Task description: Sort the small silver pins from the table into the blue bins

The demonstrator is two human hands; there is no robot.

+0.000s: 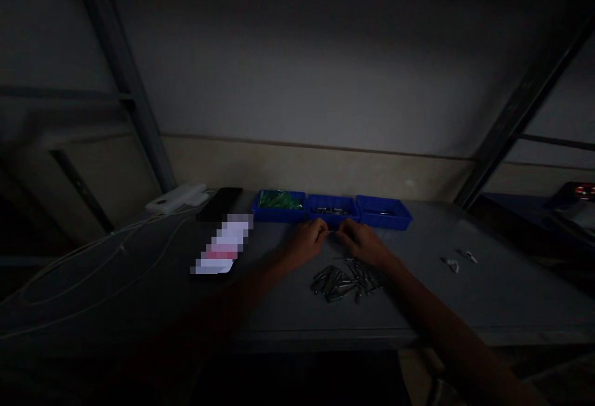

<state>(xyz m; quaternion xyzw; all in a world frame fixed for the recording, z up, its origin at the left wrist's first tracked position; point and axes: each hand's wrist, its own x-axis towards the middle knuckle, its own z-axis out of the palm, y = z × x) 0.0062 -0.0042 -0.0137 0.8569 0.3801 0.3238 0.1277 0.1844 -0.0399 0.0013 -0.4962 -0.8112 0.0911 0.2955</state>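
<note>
My left hand and my right hand face each other above the table, just in front of the middle blue bin. Both are closed in a pinch, with a small thin piece spanning the gap between the fingertips. It is too dark and small to tell its kind. Below the hands, a loose pile of slim metal parts lies on the grey tabletop. More slim metal parts sit inside the middle bin.
The left blue bin holds green plastic-looking material; the right bin has a few thin pieces. At left are a lit phone, a dark flat object, a white power strip and cables. Small white items lie at right.
</note>
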